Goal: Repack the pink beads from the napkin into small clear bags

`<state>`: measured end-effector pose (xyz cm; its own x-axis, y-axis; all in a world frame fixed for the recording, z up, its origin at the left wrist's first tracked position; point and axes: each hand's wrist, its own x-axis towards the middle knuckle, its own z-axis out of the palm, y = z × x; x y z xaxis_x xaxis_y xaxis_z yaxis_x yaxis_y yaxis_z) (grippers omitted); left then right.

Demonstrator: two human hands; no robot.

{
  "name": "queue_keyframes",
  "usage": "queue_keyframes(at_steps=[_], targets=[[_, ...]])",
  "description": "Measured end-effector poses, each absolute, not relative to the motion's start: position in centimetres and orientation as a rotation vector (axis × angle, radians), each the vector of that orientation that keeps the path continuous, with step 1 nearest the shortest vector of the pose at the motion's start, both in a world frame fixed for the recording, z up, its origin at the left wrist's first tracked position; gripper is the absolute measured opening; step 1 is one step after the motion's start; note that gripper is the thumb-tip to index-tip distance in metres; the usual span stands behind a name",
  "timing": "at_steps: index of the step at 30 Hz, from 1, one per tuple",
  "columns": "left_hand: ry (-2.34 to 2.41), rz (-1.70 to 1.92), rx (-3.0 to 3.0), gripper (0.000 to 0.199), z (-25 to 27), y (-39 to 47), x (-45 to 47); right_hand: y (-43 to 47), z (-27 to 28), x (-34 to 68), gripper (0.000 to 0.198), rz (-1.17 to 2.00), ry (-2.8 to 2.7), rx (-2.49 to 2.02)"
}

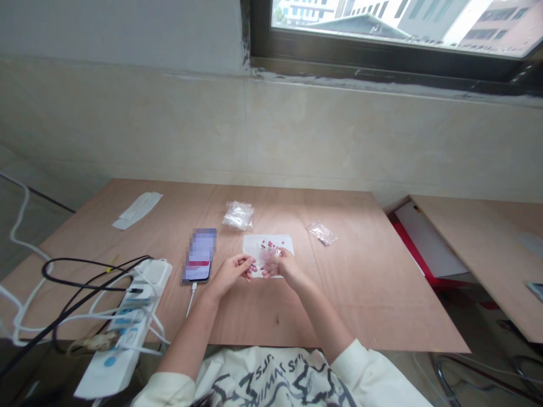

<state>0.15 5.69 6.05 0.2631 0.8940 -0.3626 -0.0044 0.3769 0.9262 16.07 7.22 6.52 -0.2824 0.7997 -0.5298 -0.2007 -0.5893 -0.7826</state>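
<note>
A sheet of white paper (250, 244) lies on the wooden table, with several small pink and dark red pieces (270, 244) scattered over it. My right hand (288, 265) reaches in from the right and grips a small clear plastic bag (270, 258) above the paper. Pinkish pieces show in or behind the bag; I cannot tell which. At the paper's left edge my left hand (237, 267) has its thumb and fingers closed together. Small dark pink pieces show by its fingertips, but what it pinches is too small to make out.
Behind the paper sits a pile of clear plastic bags (238, 215); another small bag (322, 232) lies right. A charging phone (200, 254) is left of my arm. Cables cross a white power strip (139, 311) at the table's left edge. Folded white paper (138, 210) lies far left.
</note>
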Motion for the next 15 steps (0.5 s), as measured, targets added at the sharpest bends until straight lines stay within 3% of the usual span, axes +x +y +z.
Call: queue_keyframes(at_steps=[5,15], targets=[[1.232,0.858,0.93,0.036,4.5,6.2,-0.4,6.5,5.4,16.3,0.042,1.699,-0.795,-1.314],[1.251,0.897,0.95,0.034,3.4,5.7,-1.2,4.7,4.2,15.5,0.038,1.675,-0.923,-1.306]])
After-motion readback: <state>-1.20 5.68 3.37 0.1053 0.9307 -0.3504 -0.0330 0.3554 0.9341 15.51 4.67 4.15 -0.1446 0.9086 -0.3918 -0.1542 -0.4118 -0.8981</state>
